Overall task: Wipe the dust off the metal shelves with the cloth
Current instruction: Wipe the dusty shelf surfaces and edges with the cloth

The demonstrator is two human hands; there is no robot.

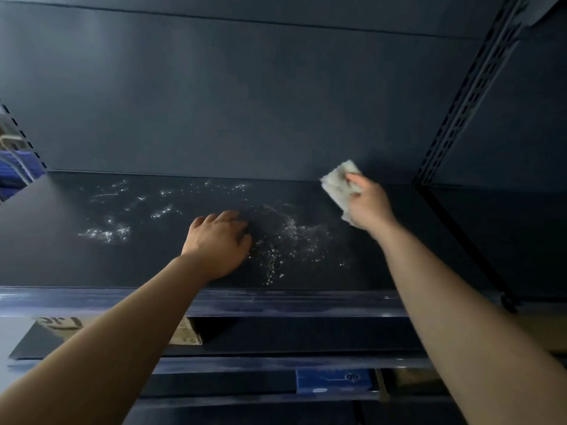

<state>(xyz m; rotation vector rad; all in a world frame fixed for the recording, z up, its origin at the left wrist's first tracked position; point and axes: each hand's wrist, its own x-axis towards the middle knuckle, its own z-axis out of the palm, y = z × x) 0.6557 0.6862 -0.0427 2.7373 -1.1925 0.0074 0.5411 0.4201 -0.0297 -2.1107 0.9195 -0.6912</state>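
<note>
Mid-wipe, by my read. One dust patch (106,233) sits left of my left hand (219,240), which rests on the shelf (46,256) with fingers loose, holding nothing. A second patch (282,240) lies between the hands. My right hand (368,205) grips the cloth (336,182) at the shelf's back edge; can't tell if it touches. Next move probably needs a flat leftward drag through both patches. Count: two hands, one cloth, two patches, two lower shelves (276,338) under my forearms.
</note>
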